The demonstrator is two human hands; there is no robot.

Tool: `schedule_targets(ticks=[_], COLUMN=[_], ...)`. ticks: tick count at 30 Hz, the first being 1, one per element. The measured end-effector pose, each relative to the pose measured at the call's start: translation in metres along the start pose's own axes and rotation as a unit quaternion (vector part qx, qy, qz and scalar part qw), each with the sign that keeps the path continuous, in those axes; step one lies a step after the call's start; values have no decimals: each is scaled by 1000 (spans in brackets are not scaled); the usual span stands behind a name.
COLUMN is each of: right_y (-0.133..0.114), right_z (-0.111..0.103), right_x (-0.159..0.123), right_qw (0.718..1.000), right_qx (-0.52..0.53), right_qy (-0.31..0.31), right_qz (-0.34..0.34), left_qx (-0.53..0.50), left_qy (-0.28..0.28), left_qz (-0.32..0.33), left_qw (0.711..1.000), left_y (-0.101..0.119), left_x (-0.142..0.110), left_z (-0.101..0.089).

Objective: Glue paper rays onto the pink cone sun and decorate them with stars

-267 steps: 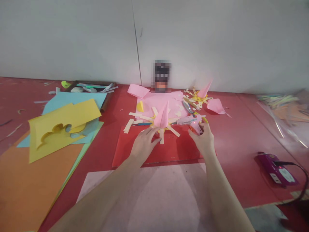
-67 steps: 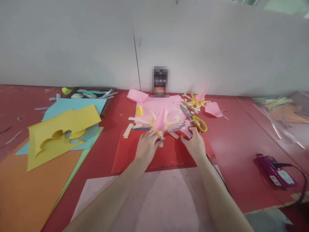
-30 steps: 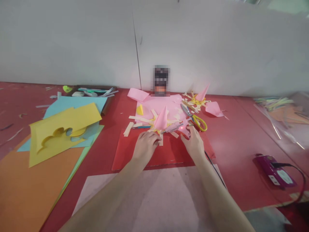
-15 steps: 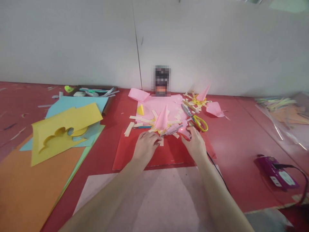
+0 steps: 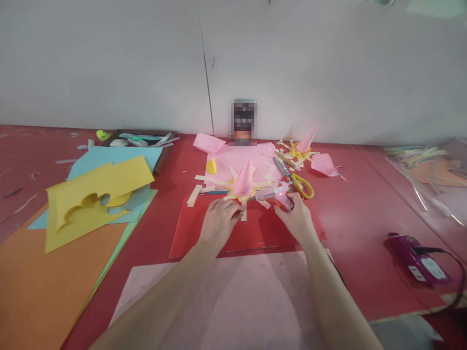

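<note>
1. Location: the pink paper cone stands upright on a yellow paper base with pale strips radiating outward, at the far edge of the red board on the table.
2. Left hand: fingers curled at the base's near side, beside the near strip. Whether its grip is pinched on the strip cannot be made out.
3. Right hand: grip clamped around the handle of the pink glue gun; nozzle directed at the base, contact unclear.
4. Handling, cone assembly: probably very light, flexible and easily creased. Take hold of a strip or the base rim; avoid squeezing the cone.
5. Handling, glue gun: probably rigid and heavier than the paper. Hold by the handle only; with its red light lit, treat the nozzle as hot.
6. Adjacent: scissors with yellow handles lie just beyond the gun.
</note>
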State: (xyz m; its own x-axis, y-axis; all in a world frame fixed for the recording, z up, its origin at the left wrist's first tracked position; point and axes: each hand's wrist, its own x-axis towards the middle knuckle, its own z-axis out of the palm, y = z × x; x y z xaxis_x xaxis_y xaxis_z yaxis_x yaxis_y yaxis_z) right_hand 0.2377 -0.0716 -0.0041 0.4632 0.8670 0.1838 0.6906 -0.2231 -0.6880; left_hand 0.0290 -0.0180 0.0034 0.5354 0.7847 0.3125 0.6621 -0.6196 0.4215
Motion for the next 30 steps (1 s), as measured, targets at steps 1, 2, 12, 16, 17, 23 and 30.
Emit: schedule_targets(ticks=[1, 2, 12, 16, 17, 23, 30], right_y=[1, 2, 0, 0, 0, 2, -1], right_z=[-1, -2, -9, -9, -9, -9, -10], right_x=[1, 1, 4, 3, 3, 4, 4], right_qw=[1000, 999, 995, 992, 992, 991, 990], right_qx=[8, 13, 42, 69, 75, 78, 82], right_qy=[6, 12, 32, 40, 43, 55, 47], right_qz=[16, 32, 90, 95, 94, 99, 107], left_qx=[5, 8, 25, -3, -5, 32, 79], left_qy=[-2, -3, 41, 30, 22, -11, -32], left_qz=[0, -1, -57, -58, -55, -36, -31], left_qw=[1000, 1000, 997, 998, 998, 999, 996], left_y=[0, 0, -1, -2, -2, -1, 1], left_x=[0, 0, -1, 0, 0, -1, -1], left_z=[0, 1, 2, 3, 3, 5, 5])
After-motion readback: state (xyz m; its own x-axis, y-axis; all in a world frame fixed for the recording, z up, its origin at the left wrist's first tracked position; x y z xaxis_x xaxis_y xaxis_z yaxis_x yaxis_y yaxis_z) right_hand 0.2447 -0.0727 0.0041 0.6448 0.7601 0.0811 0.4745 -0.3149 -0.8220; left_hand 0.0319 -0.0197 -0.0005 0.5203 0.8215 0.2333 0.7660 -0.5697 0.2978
